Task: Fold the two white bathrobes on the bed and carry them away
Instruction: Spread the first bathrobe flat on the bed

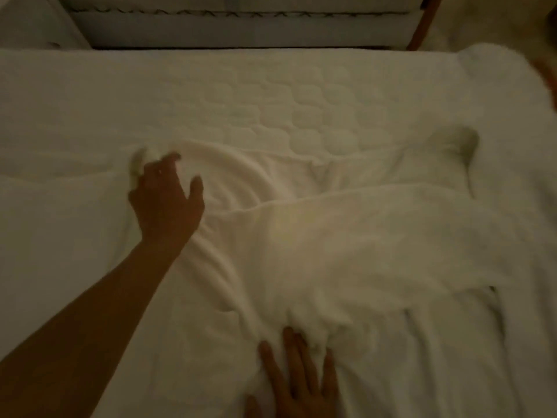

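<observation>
A white bathrobe (346, 242) lies spread and rumpled across the near half of the bed (271, 95), reaching to the right edge. My left hand (167, 197) is stretched out at the robe's far left edge, its fingers curled round a bunch of the white cloth. My right hand (297, 378) lies at the bottom centre with straight fingers pressing flat on the robe. More white terry cloth (506, 95) lies heaped at the right side of the bed; the dim, blurred picture does not show whether it is a separate robe.
The bed has a white quilted mattress cover. Beyond its far edge stands a grey upholstered piece with a stitched seam (241, 22). A brown wooden post (422, 22) rises at the top right.
</observation>
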Motion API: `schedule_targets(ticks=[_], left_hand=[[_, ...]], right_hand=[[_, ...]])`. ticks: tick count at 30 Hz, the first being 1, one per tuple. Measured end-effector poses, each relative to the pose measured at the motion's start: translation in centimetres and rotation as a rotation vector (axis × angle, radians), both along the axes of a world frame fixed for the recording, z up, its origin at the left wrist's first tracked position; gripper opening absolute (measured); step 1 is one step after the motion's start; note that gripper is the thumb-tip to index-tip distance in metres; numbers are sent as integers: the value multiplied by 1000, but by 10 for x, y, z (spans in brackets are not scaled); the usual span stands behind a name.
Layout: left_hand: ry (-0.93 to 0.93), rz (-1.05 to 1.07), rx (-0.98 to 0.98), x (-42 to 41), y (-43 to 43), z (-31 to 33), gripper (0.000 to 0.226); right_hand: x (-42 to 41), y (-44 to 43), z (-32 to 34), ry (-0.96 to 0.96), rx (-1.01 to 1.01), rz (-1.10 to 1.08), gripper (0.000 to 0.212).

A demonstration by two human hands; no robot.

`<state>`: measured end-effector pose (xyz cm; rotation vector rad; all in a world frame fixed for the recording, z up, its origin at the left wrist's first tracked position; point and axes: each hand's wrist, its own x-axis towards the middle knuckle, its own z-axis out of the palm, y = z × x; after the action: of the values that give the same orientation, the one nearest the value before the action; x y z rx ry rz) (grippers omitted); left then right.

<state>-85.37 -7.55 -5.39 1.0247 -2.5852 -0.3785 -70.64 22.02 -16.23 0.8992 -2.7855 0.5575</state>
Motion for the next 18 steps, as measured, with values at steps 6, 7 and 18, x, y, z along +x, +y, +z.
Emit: schedule_targets(ticks=[6, 7, 18], left_hand=[[-231, -381, -328, 45, 67, -33, 53], [-235, -376, -315, 38, 67, -31, 53], [-234, -440, -243, -32, 48, -20, 24]], right_hand=[[-141, 51, 67, 64, -387, -178, 41], [-186, 70, 77, 95, -368, -257, 34], [-395, 168, 138, -652, 126, -259, 49]])
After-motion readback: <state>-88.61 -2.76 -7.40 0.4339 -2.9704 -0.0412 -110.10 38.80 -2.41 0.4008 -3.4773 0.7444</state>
